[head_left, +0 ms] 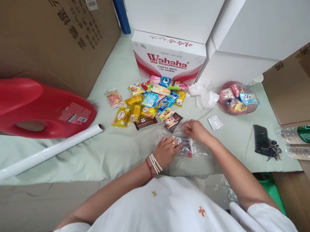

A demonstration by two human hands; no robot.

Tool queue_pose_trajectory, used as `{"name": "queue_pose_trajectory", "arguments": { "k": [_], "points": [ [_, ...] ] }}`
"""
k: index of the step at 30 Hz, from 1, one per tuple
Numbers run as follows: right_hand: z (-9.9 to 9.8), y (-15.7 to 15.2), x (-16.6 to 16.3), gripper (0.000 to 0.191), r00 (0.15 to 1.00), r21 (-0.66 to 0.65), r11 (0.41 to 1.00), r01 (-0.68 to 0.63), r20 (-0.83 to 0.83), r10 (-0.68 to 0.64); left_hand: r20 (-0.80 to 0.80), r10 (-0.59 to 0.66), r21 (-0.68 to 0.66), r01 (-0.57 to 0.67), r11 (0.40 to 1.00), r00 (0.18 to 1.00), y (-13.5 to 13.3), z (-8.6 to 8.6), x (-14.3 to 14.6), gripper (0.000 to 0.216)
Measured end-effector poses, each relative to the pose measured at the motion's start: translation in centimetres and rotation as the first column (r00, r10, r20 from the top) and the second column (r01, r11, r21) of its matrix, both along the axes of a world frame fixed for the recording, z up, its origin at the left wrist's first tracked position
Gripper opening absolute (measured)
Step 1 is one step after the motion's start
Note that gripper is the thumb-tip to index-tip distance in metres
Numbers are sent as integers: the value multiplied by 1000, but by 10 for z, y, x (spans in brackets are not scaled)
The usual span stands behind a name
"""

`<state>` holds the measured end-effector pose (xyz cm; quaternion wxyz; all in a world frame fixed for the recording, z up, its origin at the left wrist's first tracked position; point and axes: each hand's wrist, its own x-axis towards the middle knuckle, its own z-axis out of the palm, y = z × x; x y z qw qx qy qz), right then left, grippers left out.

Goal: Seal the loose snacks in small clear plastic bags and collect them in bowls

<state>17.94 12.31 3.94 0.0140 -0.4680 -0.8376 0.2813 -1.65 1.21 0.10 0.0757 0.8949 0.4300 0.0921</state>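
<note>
Your left hand lies palm down, its fingers laid over a printed packet inside a clear plastic bag; the thumb is hidden, so you can't tell from here whether that hand grips or merely presses. Your right hand has its thumb and fingertips drawn together, pinching the film of the bag just above the packet. So the packet sits directly under your left fingers and just below your right-hand pinch, close in front of your body.

Just beyond your pinch lie dark brown wrapped snacks, and past them, further from your hands and to the left, a loose pile of yellow packets and blue packets. Behind that pile stands the Wahaha box.

To the right of your right hand, you have a small white packet near it, with a pink bowl of wrapped snacks beyond. Further right are a black phone and keys. Well left of your left hand, a white roll lies slanted beside a red jug.
</note>
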Motion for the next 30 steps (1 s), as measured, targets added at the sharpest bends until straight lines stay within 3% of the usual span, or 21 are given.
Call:
{"name": "queue_pose_trajectory", "arguments": {
  "k": [3, 6, 11, 15, 18, 19, 21, 23, 25, 27, 30],
  "points": [
    [13, -26, 17, 24, 955, -24, 971, -237, -188, 228, 29, -15, -11, 15, 1000, 999, -4, -2, 2, 31],
    [14, -66, 29, 32, 920, 71, 929, -363, -132, 369, 55, -9, -10, 10, 1000, 998, -8, -4, 4, 23],
    [-18, -125, 30, 49, 989, 326, 933, -150, 46, 143, 110, 14, 39, -18, 999, 994, -9, -15, 2, 24],
    [-40, -143, 26, 62, 999, 410, 911, -39, -17, 50, 202, -4, 63, -9, 998, 979, -12, -27, -8, 30],
    [-47, -145, 23, 64, 996, 412, 911, -8, -83, 46, 393, -24, -26, 37, 999, 919, -19, -24, -24, 28],
    [-48, -144, 22, 62, 995, 407, 914, -3, -94, 45, 474, 27, -80, 12, 997, 880, -22, -19, -30, 28],
    [-50, -144, 22, 60, 994, 400, 916, -1, -97, 43, 598, 245, -199, -155, 968, 763, -22, -5, -40, 31],
    [-51, -144, 22, 59, 995, 405, 914, -12, -90, 53, 639, 483, -272, -413, 870, 599, -12, 11, -44, 35],
    [-51, -144, 22, 59, 994, 419, 908, -24, -86, 66, 615, 609, -275, -588, 761, 501, 7, 23, -41, 39],
    [-51, -145, 22, 60, 993, 432, 902, -25, -91, 71, 480, 684, -291, -635, 715, 550, 28, 28, -35, 42],
    [-51, -145, 22, 61, 994, 435, 900, -21, -91, 67, 140, 616, -369, -537, 759, 775, 40, 25, -30, 39]
  ]
}}
